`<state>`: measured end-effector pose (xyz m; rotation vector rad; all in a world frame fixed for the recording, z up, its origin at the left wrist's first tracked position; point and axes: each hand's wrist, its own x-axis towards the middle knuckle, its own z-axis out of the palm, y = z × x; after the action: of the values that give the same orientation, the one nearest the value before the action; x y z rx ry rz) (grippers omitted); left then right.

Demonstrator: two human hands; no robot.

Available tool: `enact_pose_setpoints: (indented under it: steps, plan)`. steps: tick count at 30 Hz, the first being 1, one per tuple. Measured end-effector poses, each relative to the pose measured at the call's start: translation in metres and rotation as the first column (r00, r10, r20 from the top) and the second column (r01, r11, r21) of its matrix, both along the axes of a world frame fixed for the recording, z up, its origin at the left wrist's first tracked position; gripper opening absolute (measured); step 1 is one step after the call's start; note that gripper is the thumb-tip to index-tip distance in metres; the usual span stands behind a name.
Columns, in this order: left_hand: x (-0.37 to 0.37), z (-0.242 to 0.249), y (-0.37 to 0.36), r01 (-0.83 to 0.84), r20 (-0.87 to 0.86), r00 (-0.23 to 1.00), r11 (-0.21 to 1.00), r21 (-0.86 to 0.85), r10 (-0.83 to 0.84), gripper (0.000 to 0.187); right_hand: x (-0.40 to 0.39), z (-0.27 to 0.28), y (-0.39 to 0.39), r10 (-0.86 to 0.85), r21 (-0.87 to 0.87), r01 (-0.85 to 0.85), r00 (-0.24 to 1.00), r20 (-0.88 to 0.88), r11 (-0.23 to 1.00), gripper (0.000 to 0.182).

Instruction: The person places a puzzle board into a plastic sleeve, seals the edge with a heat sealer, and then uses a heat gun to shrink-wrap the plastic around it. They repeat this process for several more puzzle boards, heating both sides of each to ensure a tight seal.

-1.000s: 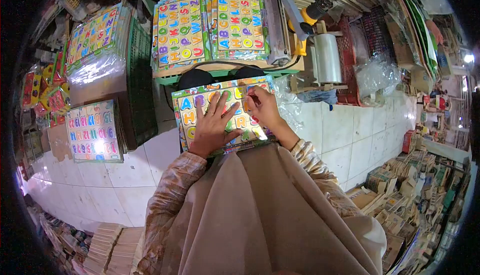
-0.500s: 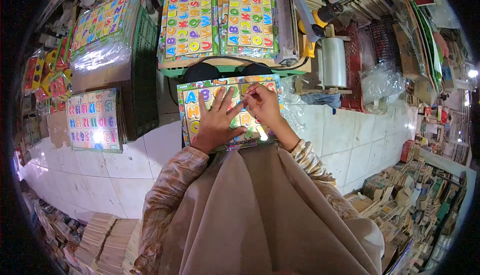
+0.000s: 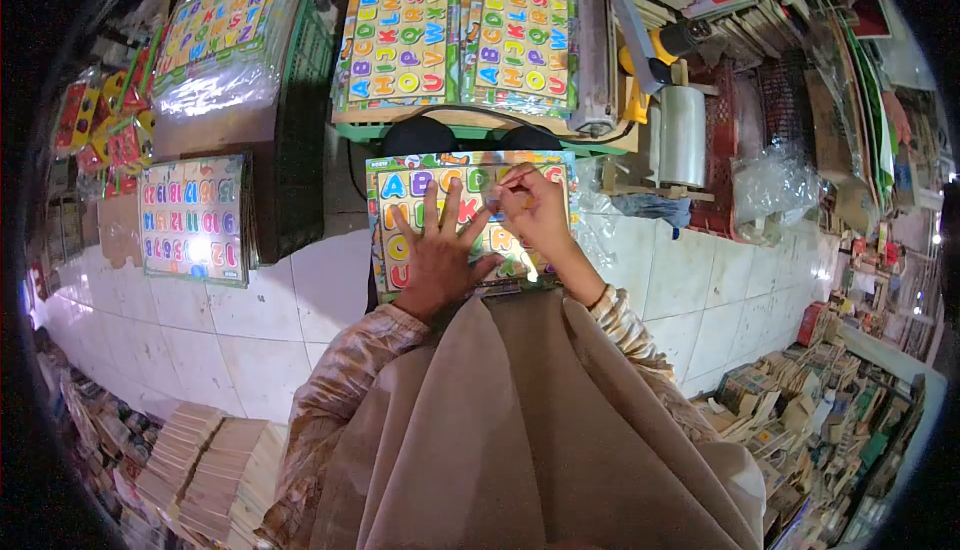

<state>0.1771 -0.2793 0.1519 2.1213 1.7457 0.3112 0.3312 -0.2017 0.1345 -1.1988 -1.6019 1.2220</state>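
A person's left hand point(image 3: 443, 258) lies spread wide over a rectangular board point(image 3: 500, 240) of pale wood colour with bright multicoloured capital letters and a patterned border, the fingers splayed across the rows, while the right hand point(image 3: 532, 212) bends over the letters just beside it. The right hand's fingertips are drawn narrow near the board's upper right part; whether they meet, or close on anything, cannot be told. The board sits under both hands, its near edge by the long drape of brown cloth point(image 3: 520, 420) below them; what supports it is hidden. Loose clear plastic film point(image 3: 597, 235) spreads to the right of the right hand. Beyond the hands, a low wood-topped surface point(image 3: 618, 140) carries two side-by-side stacks of similar alphabet boards, one on the left point(image 3: 395, 40) and one on the right point(image 3: 522, 40), with a long grey metal device with a raised bar point(image 3: 640, 35) beside them. Farther right of the right hand stands a fat cylindrical roll of clear plastic point(image 3: 683, 135). Well to the left of the left hand are a dark green plastic crate point(image 3: 305, 120) and a stack of pale boards with colourful numbers point(image 3: 193, 218), above a white tiled floor point(image 3: 260, 360).
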Motion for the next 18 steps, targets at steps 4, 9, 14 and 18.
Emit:
enact_pose_setpoints:
  steps: [4, 9, 14, 18]
  plan:
    - [0.0, -0.004, 0.001, 0.011, -0.012, 1.0, 1.0, 0.008, -0.011, 0.067, -0.005, -0.022, -0.003, 0.036, -0.061, -0.037, 0.999, -0.019, 0.997, 0.006]
    - [0.001, -0.006, 0.0, 0.01, -0.002, 1.0, 0.999, 0.032, -0.01, 0.069, -0.006, -0.017, 0.002, 0.073, 0.116, -0.087, 0.99, 0.124, 0.989, 0.009]
    - [0.002, -0.007, 0.0, -0.002, 0.003, 1.0, 0.998, 0.058, 0.002, 0.065, -0.009, -0.006, 0.004, 0.108, 0.274, -0.21, 0.932, 0.345, 0.938, 0.013]
    - [-0.008, 0.004, 0.009, -0.008, 0.073, 0.997, 1.0, -0.007, 0.009, 0.06, -0.008, 0.002, 0.01, 0.071, 0.212, -0.118, 0.973, 0.218, 0.97, 0.011]
